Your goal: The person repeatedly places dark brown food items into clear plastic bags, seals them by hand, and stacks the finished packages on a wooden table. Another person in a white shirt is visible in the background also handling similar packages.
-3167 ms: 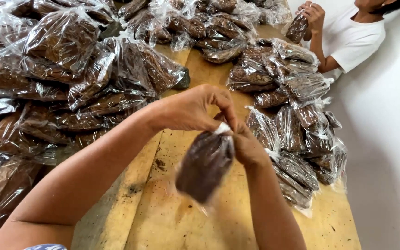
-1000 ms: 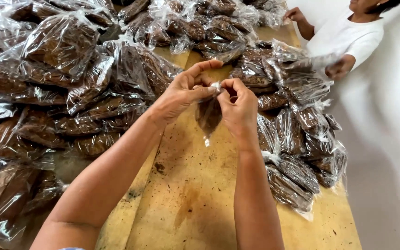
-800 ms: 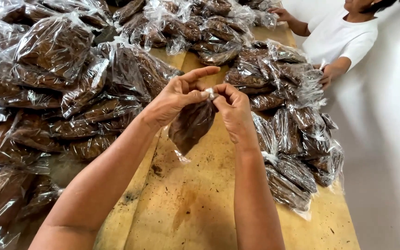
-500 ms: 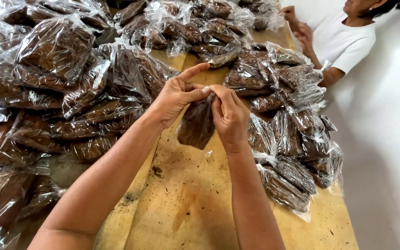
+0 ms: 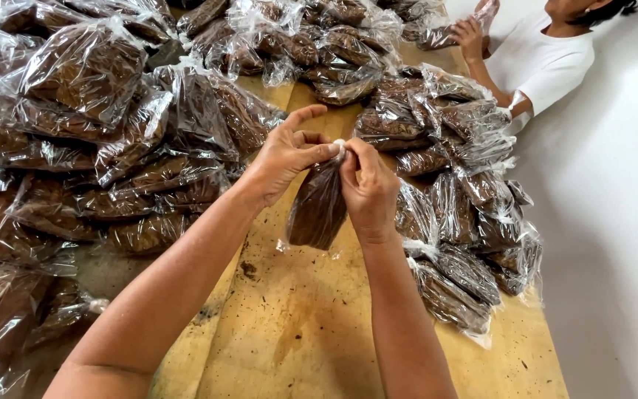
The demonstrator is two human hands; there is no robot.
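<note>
Both hands pinch the twisted neck of a small clear bag of brown material [image 5: 319, 208], held above a bare strip of the wooden tabletop [image 5: 297, 332]: the left hand [image 5: 287, 157] and right hand [image 5: 367, 188] each keep a grip clamped on its top. Heaps of filled bags [image 5: 105, 133] lie left and right of the held bag; beyond it, a person in white [image 5: 537, 63] handles another.

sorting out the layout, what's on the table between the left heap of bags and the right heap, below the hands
In the head view, the wooden table between the left heap and right heap is bare, apart from dark crumbs.
</note>
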